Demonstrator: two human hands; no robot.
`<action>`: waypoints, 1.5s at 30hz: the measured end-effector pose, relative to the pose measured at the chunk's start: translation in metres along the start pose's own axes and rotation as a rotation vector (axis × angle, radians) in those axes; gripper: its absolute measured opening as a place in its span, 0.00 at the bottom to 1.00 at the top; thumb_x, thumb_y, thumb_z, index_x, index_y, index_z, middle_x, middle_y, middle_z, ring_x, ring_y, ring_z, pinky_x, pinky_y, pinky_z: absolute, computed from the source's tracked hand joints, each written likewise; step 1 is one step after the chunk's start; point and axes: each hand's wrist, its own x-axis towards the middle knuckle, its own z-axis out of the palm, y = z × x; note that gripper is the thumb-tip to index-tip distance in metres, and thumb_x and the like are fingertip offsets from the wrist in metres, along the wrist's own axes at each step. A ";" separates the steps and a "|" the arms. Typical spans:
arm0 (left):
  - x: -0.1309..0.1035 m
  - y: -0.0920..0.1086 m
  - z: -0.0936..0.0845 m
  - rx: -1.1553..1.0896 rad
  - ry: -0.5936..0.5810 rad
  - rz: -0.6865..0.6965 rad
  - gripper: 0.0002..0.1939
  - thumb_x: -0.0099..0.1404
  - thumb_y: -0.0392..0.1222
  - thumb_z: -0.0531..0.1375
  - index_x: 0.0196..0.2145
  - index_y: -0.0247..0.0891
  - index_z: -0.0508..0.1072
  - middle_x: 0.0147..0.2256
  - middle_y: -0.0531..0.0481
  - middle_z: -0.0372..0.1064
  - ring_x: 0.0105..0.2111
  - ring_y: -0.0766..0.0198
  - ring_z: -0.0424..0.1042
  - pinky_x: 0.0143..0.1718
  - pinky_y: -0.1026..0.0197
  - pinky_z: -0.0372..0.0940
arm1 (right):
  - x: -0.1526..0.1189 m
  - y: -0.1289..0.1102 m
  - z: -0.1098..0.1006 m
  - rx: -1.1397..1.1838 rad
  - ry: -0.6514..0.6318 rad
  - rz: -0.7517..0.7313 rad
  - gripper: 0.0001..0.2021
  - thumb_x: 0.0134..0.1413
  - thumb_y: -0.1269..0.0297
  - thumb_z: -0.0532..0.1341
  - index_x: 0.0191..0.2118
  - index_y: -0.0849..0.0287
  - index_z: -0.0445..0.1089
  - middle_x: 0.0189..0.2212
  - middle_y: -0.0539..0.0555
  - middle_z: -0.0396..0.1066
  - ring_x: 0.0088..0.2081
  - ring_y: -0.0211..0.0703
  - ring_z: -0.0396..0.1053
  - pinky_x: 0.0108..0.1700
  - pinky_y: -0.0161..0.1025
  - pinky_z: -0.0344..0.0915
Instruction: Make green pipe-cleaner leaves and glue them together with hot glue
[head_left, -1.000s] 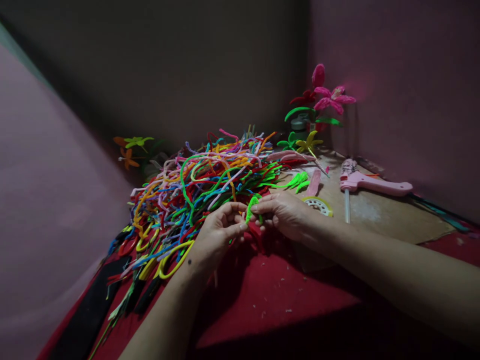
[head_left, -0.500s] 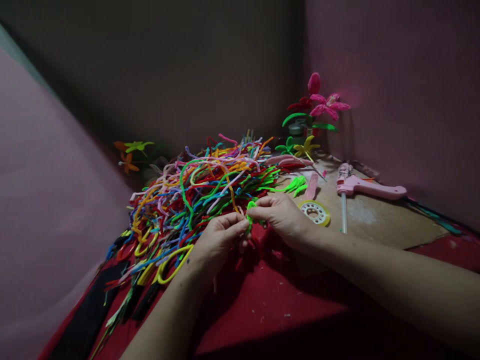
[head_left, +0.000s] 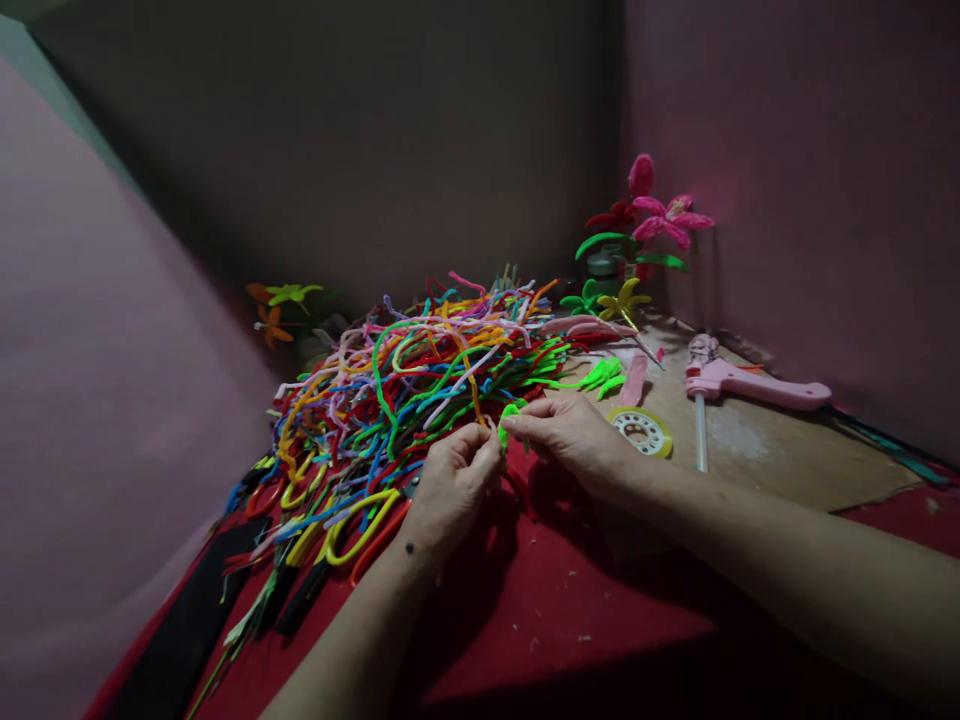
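A small bright green fuzzy piece (head_left: 510, 424), like bent pipe cleaner, is between my two hands. My right hand (head_left: 574, 435) pinches it from the right with thumb and forefinger. On its left side, my left hand (head_left: 459, 475) is closed with thumb and fingers together at the piece's lower edge. Just behind the hands lies a large heap of coloured pipe cleaners (head_left: 420, 370). A green fuzzy bundle (head_left: 602, 374) rests on the board beyond my right hand.
On the brown board (head_left: 810, 460) are a pink glue gun (head_left: 765, 385) and a tape roll (head_left: 642, 432). Scissors with yellow handles (head_left: 360, 530) lie left of my left hand. Fuzzy flowers (head_left: 673, 220) stand at the back right, near the wall.
The whole view has shifted, so things appear slightly further right and lower. My left hand has turned a little, and more of the scissors shows beside it. Both hands remain at the green piece.
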 end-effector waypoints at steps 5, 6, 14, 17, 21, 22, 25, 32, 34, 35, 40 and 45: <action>0.001 -0.003 -0.004 0.016 0.059 0.011 0.10 0.58 0.42 0.54 0.22 0.35 0.63 0.17 0.57 0.58 0.18 0.73 0.56 0.22 0.68 0.53 | -0.001 -0.005 -0.001 0.007 -0.078 0.086 0.07 0.41 0.66 0.60 0.20 0.61 0.64 0.10 0.43 0.56 0.12 0.29 0.52 0.15 0.30 0.47; 0.001 -0.004 -0.005 0.020 0.065 0.015 0.10 0.58 0.42 0.54 0.23 0.35 0.63 0.17 0.57 0.58 0.18 0.73 0.56 0.21 0.68 0.53 | -0.001 -0.006 -0.001 0.001 -0.078 0.079 0.06 0.40 0.69 0.60 0.19 0.61 0.63 0.09 0.44 0.57 0.12 0.30 0.53 0.15 0.30 0.48; 0.002 -0.010 -0.005 0.074 0.072 0.018 0.06 0.55 0.40 0.55 0.27 0.34 0.67 0.20 0.55 0.64 0.19 0.72 0.60 0.21 0.68 0.55 | -0.002 -0.005 0.001 0.230 -0.138 0.130 0.04 0.40 0.71 0.60 0.21 0.62 0.63 0.14 0.48 0.65 0.15 0.33 0.62 0.17 0.31 0.59; 0.002 -0.009 -0.004 0.096 0.098 0.021 0.06 0.55 0.40 0.56 0.27 0.33 0.68 0.21 0.53 0.65 0.19 0.71 0.60 0.21 0.68 0.56 | 0.000 -0.002 0.003 0.334 -0.156 0.127 0.04 0.39 0.71 0.60 0.22 0.62 0.63 0.17 0.49 0.67 0.18 0.34 0.65 0.19 0.31 0.62; 0.001 -0.008 -0.002 0.046 0.117 0.037 0.06 0.54 0.39 0.57 0.28 0.33 0.69 0.22 0.52 0.66 0.19 0.72 0.60 0.22 0.68 0.56 | 0.000 0.001 0.004 0.296 -0.117 0.086 0.05 0.39 0.70 0.61 0.22 0.62 0.62 0.15 0.48 0.66 0.16 0.33 0.63 0.18 0.31 0.61; 0.001 -0.008 -0.002 0.033 0.118 0.038 0.06 0.54 0.39 0.57 0.28 0.33 0.69 0.22 0.53 0.66 0.19 0.72 0.60 0.22 0.68 0.56 | 0.000 0.001 0.004 0.269 -0.104 0.063 0.05 0.39 0.70 0.61 0.22 0.61 0.62 0.14 0.48 0.66 0.15 0.33 0.62 0.18 0.31 0.60; 0.000 -0.007 -0.001 0.013 0.125 0.030 0.05 0.53 0.38 0.57 0.27 0.33 0.69 0.21 0.54 0.65 0.18 0.72 0.59 0.21 0.69 0.56 | 0.000 0.001 0.005 0.194 -0.064 -0.031 0.04 0.40 0.71 0.60 0.22 0.62 0.62 0.14 0.47 0.66 0.14 0.32 0.61 0.18 0.31 0.60; 0.000 -0.005 -0.001 0.012 0.129 0.024 0.04 0.53 0.37 0.56 0.27 0.34 0.68 0.20 0.55 0.64 0.18 0.73 0.58 0.20 0.69 0.55 | -0.002 0.001 0.007 0.135 -0.007 -0.075 0.04 0.41 0.70 0.59 0.23 0.61 0.61 0.15 0.46 0.66 0.15 0.33 0.63 0.19 0.32 0.61; 0.000 -0.005 0.000 0.011 0.132 0.018 0.03 0.52 0.36 0.56 0.27 0.33 0.68 0.21 0.55 0.63 0.19 0.72 0.58 0.21 0.69 0.55 | -0.004 0.000 0.008 0.067 0.025 -0.094 0.04 0.42 0.70 0.58 0.23 0.61 0.61 0.15 0.46 0.66 0.15 0.33 0.62 0.19 0.32 0.60; 0.000 -0.005 0.001 0.009 0.135 0.016 0.03 0.52 0.36 0.56 0.27 0.33 0.68 0.21 0.54 0.63 0.19 0.72 0.58 0.21 0.68 0.55 | -0.005 0.000 0.009 0.022 0.047 -0.108 0.04 0.42 0.71 0.58 0.23 0.61 0.61 0.15 0.46 0.65 0.16 0.33 0.62 0.19 0.32 0.60; 0.000 -0.006 0.003 0.010 0.165 0.029 0.03 0.51 0.34 0.56 0.27 0.33 0.67 0.22 0.55 0.63 0.20 0.73 0.57 0.21 0.69 0.54 | -0.007 -0.002 0.010 -0.141 0.148 -0.185 0.03 0.42 0.73 0.57 0.22 0.62 0.62 0.17 0.47 0.65 0.18 0.32 0.62 0.22 0.31 0.60; 0.000 -0.006 0.004 0.031 0.173 0.034 0.03 0.52 0.34 0.56 0.27 0.33 0.67 0.22 0.55 0.63 0.20 0.73 0.58 0.22 0.69 0.55 | -0.008 -0.005 0.010 -0.076 0.112 -0.138 0.04 0.41 0.73 0.57 0.21 0.61 0.61 0.15 0.46 0.65 0.17 0.32 0.62 0.21 0.31 0.61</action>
